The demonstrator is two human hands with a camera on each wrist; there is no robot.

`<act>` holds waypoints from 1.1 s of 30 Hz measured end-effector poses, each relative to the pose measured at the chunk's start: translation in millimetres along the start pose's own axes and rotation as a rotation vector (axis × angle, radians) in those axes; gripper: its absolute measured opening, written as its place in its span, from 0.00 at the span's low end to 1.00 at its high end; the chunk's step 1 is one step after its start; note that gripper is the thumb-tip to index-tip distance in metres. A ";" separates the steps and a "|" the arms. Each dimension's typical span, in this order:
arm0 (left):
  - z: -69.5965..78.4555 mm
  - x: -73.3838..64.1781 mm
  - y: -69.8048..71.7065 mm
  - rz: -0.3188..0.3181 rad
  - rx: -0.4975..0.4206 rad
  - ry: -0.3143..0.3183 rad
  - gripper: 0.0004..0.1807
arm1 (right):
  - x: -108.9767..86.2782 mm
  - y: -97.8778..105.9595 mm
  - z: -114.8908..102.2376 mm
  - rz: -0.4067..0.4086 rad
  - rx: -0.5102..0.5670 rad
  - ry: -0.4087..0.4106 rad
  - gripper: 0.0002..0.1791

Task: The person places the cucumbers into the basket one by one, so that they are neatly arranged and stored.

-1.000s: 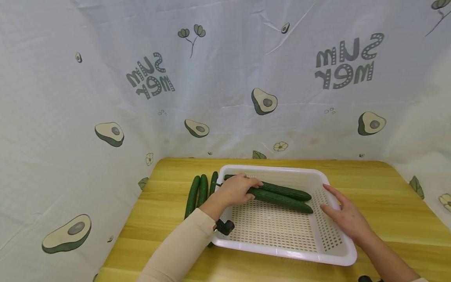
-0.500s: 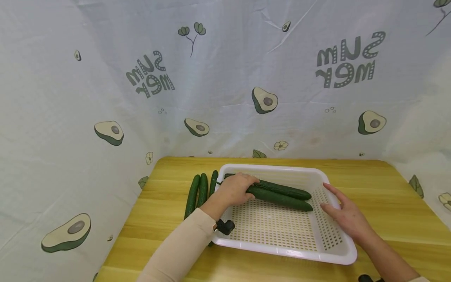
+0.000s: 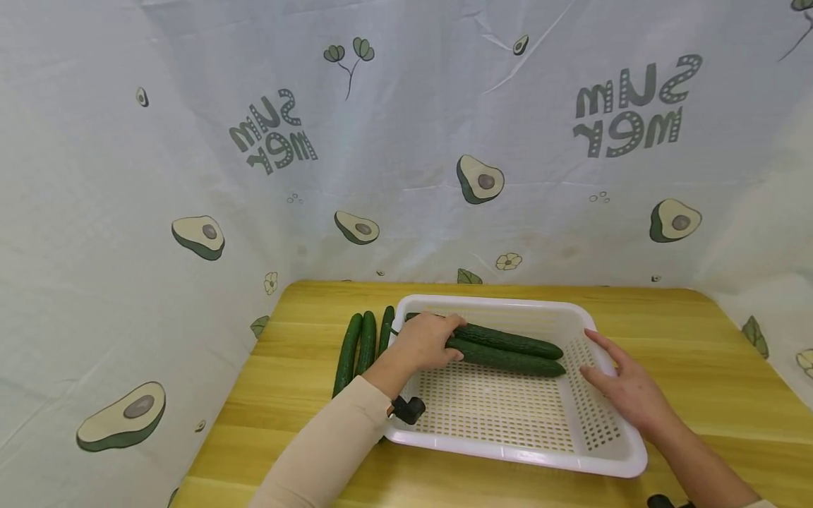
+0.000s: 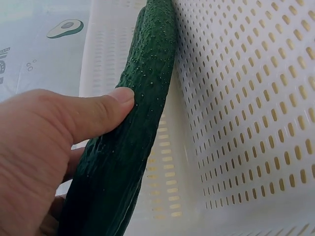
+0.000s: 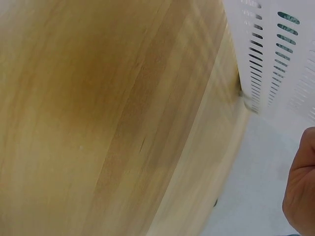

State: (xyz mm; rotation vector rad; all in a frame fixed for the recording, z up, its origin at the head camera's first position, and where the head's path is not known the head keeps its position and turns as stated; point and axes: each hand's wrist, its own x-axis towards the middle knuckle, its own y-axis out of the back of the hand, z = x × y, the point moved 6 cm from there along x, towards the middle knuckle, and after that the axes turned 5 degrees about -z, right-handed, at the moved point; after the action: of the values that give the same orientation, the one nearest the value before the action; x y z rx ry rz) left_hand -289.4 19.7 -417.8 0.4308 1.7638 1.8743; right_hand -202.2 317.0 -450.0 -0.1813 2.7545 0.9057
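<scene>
Work in hand: apparently handling the near cucumber (image 3: 508,360) inside the white basket (image 3: 508,454); from this moment alone, impossible to say whether being set down or picked up.
Next move: judging by the hold, calling for steady control along the full length, either to settle flat beside the far cucumber (image 3: 516,342) or to lift clear of the rim.
Loose cucumbers (image 3: 346,356): three, lying side by side on the wooden table (image 3: 286,381), just left of the white basket, partly hidden by the sleeve (image 3: 324,444).
Left hand (image 3: 427,342): clamped on the near cucumber toward its left end, with thumb across the upper side and fingers curled round behind; uncertain whether also touching the far cucumber.
Near cucumber: in the rear part of the white basket, pointing toward the right wall.
Far cucumber: just behind, nearly parallel, partly covered by the left hand.
Right hand (image 3: 635,395): at the right rim, with thumb and forefinger apart and relaxed, holding no cucumber; perhaps steadying the white basket, but pressure impossible to tell.
</scene>
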 end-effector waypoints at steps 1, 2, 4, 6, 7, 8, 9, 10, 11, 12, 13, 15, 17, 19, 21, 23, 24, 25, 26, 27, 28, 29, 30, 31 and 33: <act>0.0 0.0 0.1 0.001 0.003 0.003 0.33 | -0.3 0.0 0.0 0.001 0.001 0.000 0.43; -0.2 0.1 0.2 0.001 0.004 0.008 0.33 | -0.5 0.0 -0.1 0.002 0.002 0.000 0.43; -0.1 0.0 0.6 -0.002 0.005 0.017 0.33 | -1.0 0.0 -0.3 0.001 0.007 0.001 0.43; 0.0 0.0 1.2 -0.001 0.002 0.023 0.33 | -1.3 0.2 -0.3 0.003 0.009 0.004 0.42; 0.0 -0.3 1.5 0.002 -0.001 0.025 0.33 | -1.2 0.3 0.1 0.005 0.007 0.005 0.42; 0.0 -0.6 1.8 0.007 -0.005 0.026 0.32 | -1.2 0.2 0.3 0.005 0.007 0.006 0.42; 0.0 -1.4 2.2 0.016 -0.008 0.025 0.32 | -1.1 0.0 0.6 0.004 0.009 0.007 0.42; -0.2 -2.2 2.7 0.028 -0.012 0.024 0.31 | -1.1 -0.1 0.9 0.005 0.011 0.010 0.42; -0.4 -3.5 3.8 0.045 -0.018 0.023 0.30 | -1.1 -0.1 1.0 0.007 0.010 0.010 0.42; -0.6 -5.2 5.2 0.063 -0.023 0.021 0.29 | -1.0 -0.1 1.2 0.008 0.005 0.009 0.42; -0.9 -7.2 6.9 0.084 -0.031 0.018 0.28 | -1.0 0.0 1.1 0.009 0.003 0.008 0.42; -2.2 -11.8 11.0 0.129 -0.048 0.009 0.27 | -1.2 0.0 0.4 0.011 0.001 0.010 0.42; -4.2 -18.0 15.8 0.162 -0.082 0.000 0.26 | -1.1 -0.2 -0.3 0.014 -0.007 0.010 0.42; -8.0 -25.2 20.0 0.182 -0.144 -0.009 0.25 | -0.9 -1.2 -0.6 0.011 -0.001 0.014 0.42; -13.1 -33.2 24.7 0.195 -0.230 -0.013 0.25 | -0.5 -2.4 -0.4 0.008 0.003 0.020 0.42; -20.0 -41.5 29.6 0.211 -0.318 -0.009 0.25 | -0.2 -3.3 -0.1 0.006 0.000 0.024 0.42; -23.8 -46.0 32.4 0.228 -0.358 -0.007 0.25 | -0.1 -3.5 0.0 0.006 -0.001 0.027 0.42; -28.1 -50.2 35.1 0.248 -0.391 -0.004 0.24 | 0.1 -3.5 0.1 0.007 -0.006 0.029 0.42; -32.4 -54.9 38.2 0.274 -0.420 0.000 0.24 | 0.1 -3.2 0.2 0.008 -0.010 0.029 0.42; -37.1 -59.7 41.2 0.302 -0.445 0.006 0.24 | 0.1 -3.0 0.4 0.007 -0.011 0.028 0.42; -42.2 -64.4 43.7 0.336 -0.466 0.013 0.24 | 0.0 -2.6 0.4 0.006 -0.008 0.027 0.42; -47.4 -69.8 46.3 0.370 -0.492 0.020 0.24 | 0.0 -2.2 0.4 0.004 -0.006 0.027 0.42; -53.2 -74.7 47.9 0.406 -0.501 0.030 0.24 | -0.1 -1.8 0.4 0.005 -0.008 0.026 0.42; -59.4 -79.6 49.0 0.441 -0.515 0.044 0.24 | -0.3 -1.4 0.3 0.004 -0.006 0.026 0.42; -71.7 -89.2 49.3 0.501 -0.546 0.077 0.23 | -0.7 -0.5 0.2 0.006 -0.010 0.024 0.43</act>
State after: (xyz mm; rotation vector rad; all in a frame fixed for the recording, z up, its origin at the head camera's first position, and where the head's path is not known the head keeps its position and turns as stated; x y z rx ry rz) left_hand -265.2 -90.7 -365.3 0.6279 1.1678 2.6403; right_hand -201.4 316.7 -450.3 -0.1878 2.7744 0.9252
